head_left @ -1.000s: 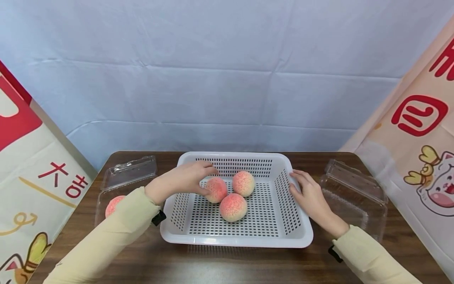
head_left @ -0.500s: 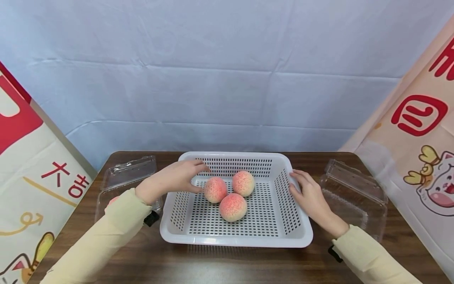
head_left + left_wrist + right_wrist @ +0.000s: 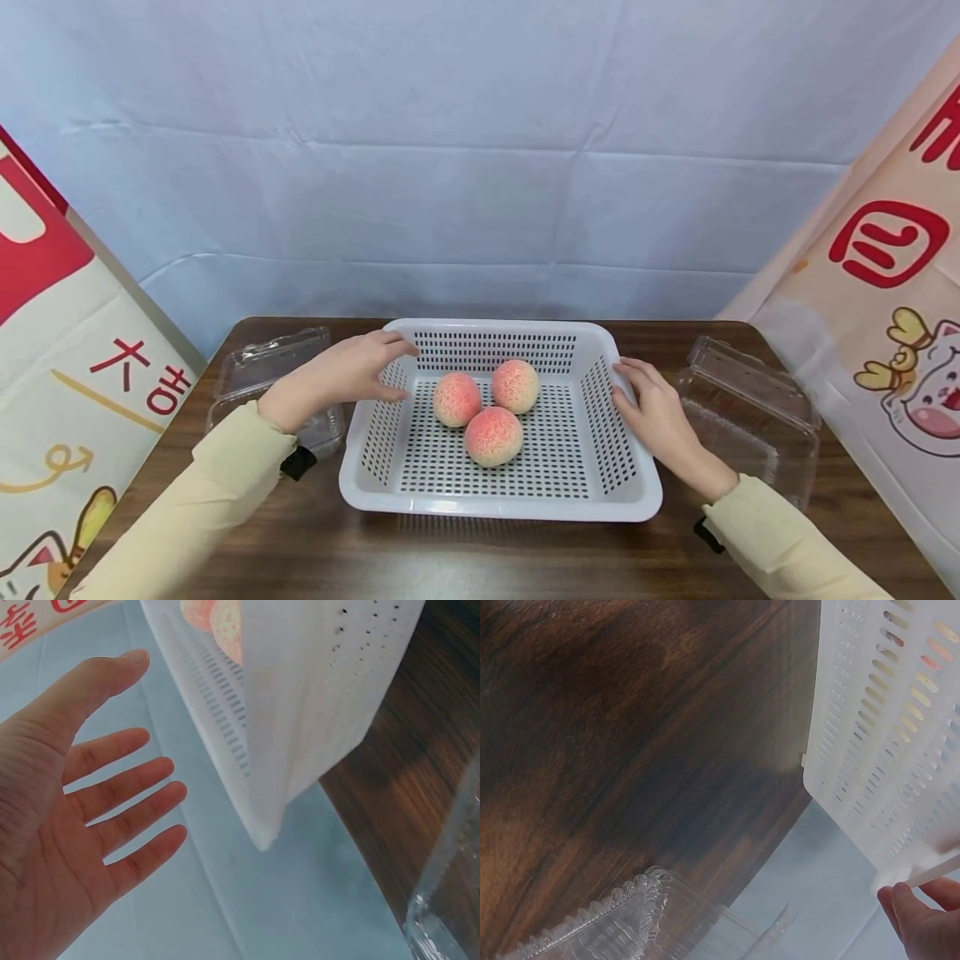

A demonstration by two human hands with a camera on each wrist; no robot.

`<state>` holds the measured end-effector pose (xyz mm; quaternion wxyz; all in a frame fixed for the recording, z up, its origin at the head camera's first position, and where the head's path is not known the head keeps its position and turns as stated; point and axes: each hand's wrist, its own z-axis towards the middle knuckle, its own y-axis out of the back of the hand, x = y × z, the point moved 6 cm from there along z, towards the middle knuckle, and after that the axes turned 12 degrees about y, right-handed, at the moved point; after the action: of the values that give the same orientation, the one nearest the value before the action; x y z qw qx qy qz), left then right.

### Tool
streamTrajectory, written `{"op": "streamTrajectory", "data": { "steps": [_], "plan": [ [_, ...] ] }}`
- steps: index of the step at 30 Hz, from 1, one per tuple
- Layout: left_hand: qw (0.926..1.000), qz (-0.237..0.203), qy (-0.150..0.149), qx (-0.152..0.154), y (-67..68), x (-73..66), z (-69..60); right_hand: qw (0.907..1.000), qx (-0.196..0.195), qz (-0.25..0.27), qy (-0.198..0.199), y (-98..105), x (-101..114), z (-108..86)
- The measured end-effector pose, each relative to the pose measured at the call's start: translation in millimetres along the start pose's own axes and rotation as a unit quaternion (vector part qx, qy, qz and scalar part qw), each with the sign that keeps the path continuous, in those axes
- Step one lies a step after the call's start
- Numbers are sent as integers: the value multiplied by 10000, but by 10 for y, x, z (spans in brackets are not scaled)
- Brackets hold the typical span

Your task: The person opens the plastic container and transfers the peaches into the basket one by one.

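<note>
A white plastic basket (image 3: 498, 508) with slotted walls stands mid-table. Three pink and cream peaches (image 3: 493, 437) sit close together on its floor. My left hand (image 3: 347, 367) hovers above the basket's left rim, holding nothing. Its fingers are spread and apart from the fruit, as the left wrist view also shows. My right hand (image 3: 660, 417) holds the basket's right rim; in the right wrist view the fingertips (image 3: 904, 904) meet the rim near a corner.
A clear plastic clamshell box (image 3: 273, 362) lies lid-up at the left, partly behind my left arm. Another clear clamshell (image 3: 738, 408) lies at the right. Light blue cloth (image 3: 480, 208) hangs behind the dark wooden table (image 3: 442, 567), with printed banners on both sides.
My left hand has drawn back leftward, away from the left peach and toward the basket's rim. The left forearm now hides the peach seen earlier in the left clamshell. My right hand stays put.
</note>
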<state>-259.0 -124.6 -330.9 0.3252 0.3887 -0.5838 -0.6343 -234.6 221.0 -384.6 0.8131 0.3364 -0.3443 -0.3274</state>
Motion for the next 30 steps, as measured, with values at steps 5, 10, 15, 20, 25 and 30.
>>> {"op": "streamTrajectory", "data": {
  "steps": [5, 10, 15, 20, 25, 30],
  "plan": [
    [9998, -88, 161, 12, -1, 103, -52, 10000, -3, 16, -10, 1, 3, 1],
    [9997, -97, 199, -65, -5, 193, -85, 10000, -29, 9, 25, -1, 4, 1],
    [9993, -189, 289, -134, -6, 299, -145, 10000, -13, 27, 13, -11, 1, 0],
    [9988, -208, 426, -145, -7, 406, -204, 10000, -11, -7, -16, -19, -10, -1],
    [9983, -158, 506, -229, -4, 491, -255, 10000, -24, -16, 28, -20, -17, -8],
    [9979, -240, 542, -274, 14, 541, -309, 10000, -28, -17, 87, -20, -27, -15]
  ]
}}
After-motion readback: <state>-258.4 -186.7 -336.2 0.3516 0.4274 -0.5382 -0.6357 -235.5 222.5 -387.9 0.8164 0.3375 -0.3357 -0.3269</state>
